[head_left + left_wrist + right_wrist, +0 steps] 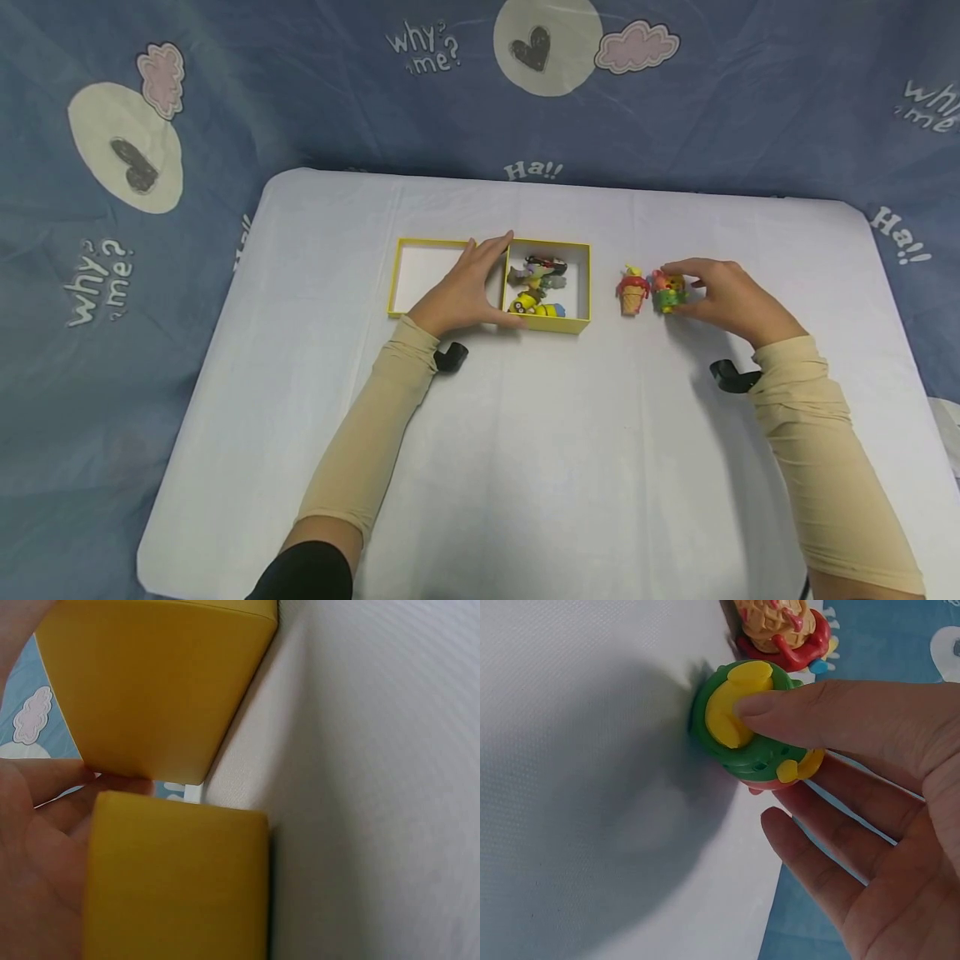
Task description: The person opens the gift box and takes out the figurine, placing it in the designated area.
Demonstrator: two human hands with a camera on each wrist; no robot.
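My left hand (471, 287) spans a yellow box (551, 325), thumb at its near side and fingers at its far left corner. Inside lie several small figures (538, 307), some yellow, others grey and dark. The left wrist view shows the fingers against the box's yellow wall (157, 690). Over on the right, my right hand (720, 293) pinches a green, yellow and red toy figure (667, 292); the right wrist view has the thumb pressed on its yellow part. Beside it is an ice-cream-cone figure (633, 292) with a red top.
A shallow yellow-rimmed box part (423, 279) with a white inside lies left of the box, partly behind my left hand. White cloth covers the table (555, 450). A blue printed curtain (337, 100) hangs along the far and left sides.
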